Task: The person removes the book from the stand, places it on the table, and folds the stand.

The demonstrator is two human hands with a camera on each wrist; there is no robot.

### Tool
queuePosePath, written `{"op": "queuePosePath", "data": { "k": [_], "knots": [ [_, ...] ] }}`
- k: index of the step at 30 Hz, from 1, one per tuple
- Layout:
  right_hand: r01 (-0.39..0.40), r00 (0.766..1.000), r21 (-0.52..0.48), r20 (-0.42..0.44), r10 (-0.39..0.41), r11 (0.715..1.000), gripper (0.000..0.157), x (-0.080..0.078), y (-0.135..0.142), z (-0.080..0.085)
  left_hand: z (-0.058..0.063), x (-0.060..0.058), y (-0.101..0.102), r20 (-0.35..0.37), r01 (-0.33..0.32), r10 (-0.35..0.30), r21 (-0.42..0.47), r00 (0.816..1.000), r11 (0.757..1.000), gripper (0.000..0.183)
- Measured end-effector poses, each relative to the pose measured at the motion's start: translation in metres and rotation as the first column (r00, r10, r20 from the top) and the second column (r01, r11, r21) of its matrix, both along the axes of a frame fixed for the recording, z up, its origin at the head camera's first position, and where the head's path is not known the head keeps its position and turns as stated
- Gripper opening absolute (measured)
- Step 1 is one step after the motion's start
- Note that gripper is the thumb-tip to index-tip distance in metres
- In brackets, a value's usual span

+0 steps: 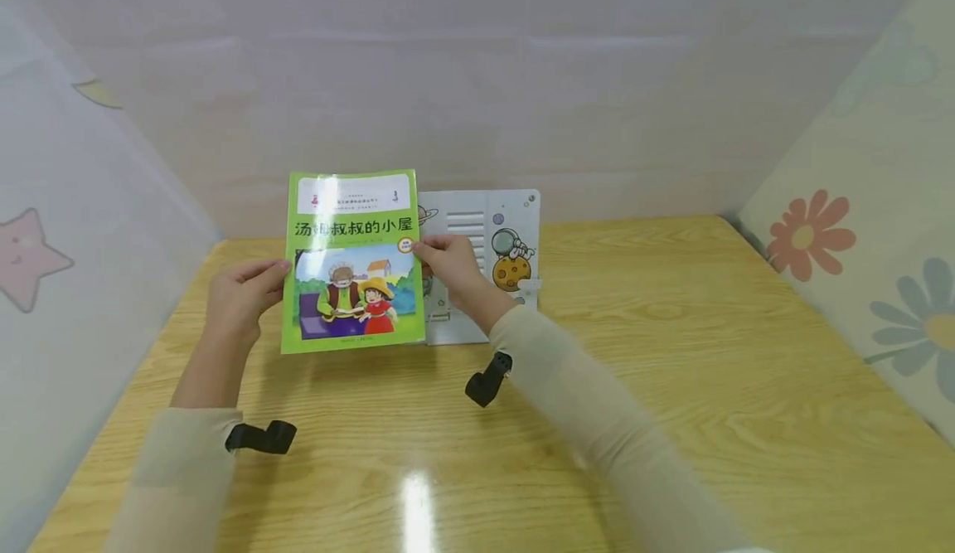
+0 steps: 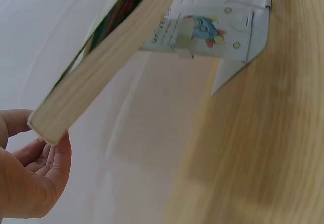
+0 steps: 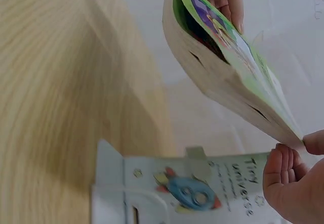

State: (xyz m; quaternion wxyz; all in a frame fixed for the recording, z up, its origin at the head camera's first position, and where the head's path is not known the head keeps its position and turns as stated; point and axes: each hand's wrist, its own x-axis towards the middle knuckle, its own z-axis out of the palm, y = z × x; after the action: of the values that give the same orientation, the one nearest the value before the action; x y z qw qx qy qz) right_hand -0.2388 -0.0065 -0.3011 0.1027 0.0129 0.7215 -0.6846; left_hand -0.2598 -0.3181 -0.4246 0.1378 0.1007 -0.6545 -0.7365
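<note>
Head view, left to right. Left hand [image 1: 242,292], left of centre: its fingers curl round the left edge of the green book [image 1: 352,261], thumb on the cover. In the left wrist view the left hand [image 2: 28,176] sits in the lower left corner, with the fingertips [image 2: 63,145] under the book's lower corner and the page block [image 2: 104,59] running up toward the top centre.

The green book stands upright at centre left, front cover facing the camera, lifted clear of the wooden table [image 1: 671,387]. The cover carries a picture of 2 figures and a line of Chinese characters.

Right hand [image 1: 448,263], at centre: it pinches the right edge of the book, thumb on the cover and fingers behind. In the right wrist view the right hand [image 3: 293,183] fills the lower right corner, and its thumb [image 3: 314,142] meets the cover edge [image 3: 238,57].

White bookend [image 1: 496,267], just right of and behind the book: it stands upright on the table near the back wall and is printed with an astronaut and a planet. The right hand overlaps its lower left part; whether they touch cannot be told.

2 black wrist camera mounts [image 1: 261,437] show on the forearms in the lower part of the frame.
</note>
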Motion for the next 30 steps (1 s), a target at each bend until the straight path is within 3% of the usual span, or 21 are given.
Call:
{"op": "queuePosePath", "data": {
  "k": [4, 8, 13, 18, 22, 28, 30],
  "knots": [
    [0.001, 0.998, -0.046, 0.061, 0.002, 0.999, 0.019, 0.004, -0.013, -0.012, -0.002, 0.018, -0.006, 0.062, -0.033, 0.031, 0.02, 0.998, 0.999, 0.045],
    [-0.001, 0.997, -0.089, 0.075, 0.008, 0.996, 0.018, 0.008, -0.025, -0.021, 0.003, 0.038, -0.007, 0.112, -0.054, 0.05, 0.039, 0.992, 0.998, 0.046],
    [-0.006, 0.991, -0.149, 0.131, 0.026, 0.989, 0.017, 0.014, -0.036, -0.032, 0.017, 0.063, 0.0, 0.203, -0.099, 0.095, 0.013, 0.975, 0.995, 0.041],
    [-0.01, 0.982, -0.194, 0.181, 0.046, 0.981, 0.021, 0.019, -0.044, -0.046, 0.038, 0.087, 0.011, 0.286, -0.088, 0.081, 0.013, 0.955, 0.996, 0.039],
    [-0.028, 0.984, -0.182, 0.17, 0.059, 0.983, 0.024, 0.023, -0.049, -0.056, 0.043, 0.097, 0.014, 0.33, -0.062, 0.059, 0.001, 0.942, 0.998, 0.029],
    [-0.027, 0.988, -0.134, 0.15, 0.047, 0.991, 0.024, 0.027, -0.057, -0.069, 0.048, 0.106, 0.018, 0.337, -0.037, 0.021, 0.04, 0.941, 0.998, 0.02],
    [-0.014, 0.988, -0.102, 0.154, 0.029, 0.995, 0.025, 0.028, -0.059, -0.074, 0.049, 0.108, 0.02, 0.353, -0.039, 0.021, 0.043, 0.935, 0.998, 0.027]
  ]
}}
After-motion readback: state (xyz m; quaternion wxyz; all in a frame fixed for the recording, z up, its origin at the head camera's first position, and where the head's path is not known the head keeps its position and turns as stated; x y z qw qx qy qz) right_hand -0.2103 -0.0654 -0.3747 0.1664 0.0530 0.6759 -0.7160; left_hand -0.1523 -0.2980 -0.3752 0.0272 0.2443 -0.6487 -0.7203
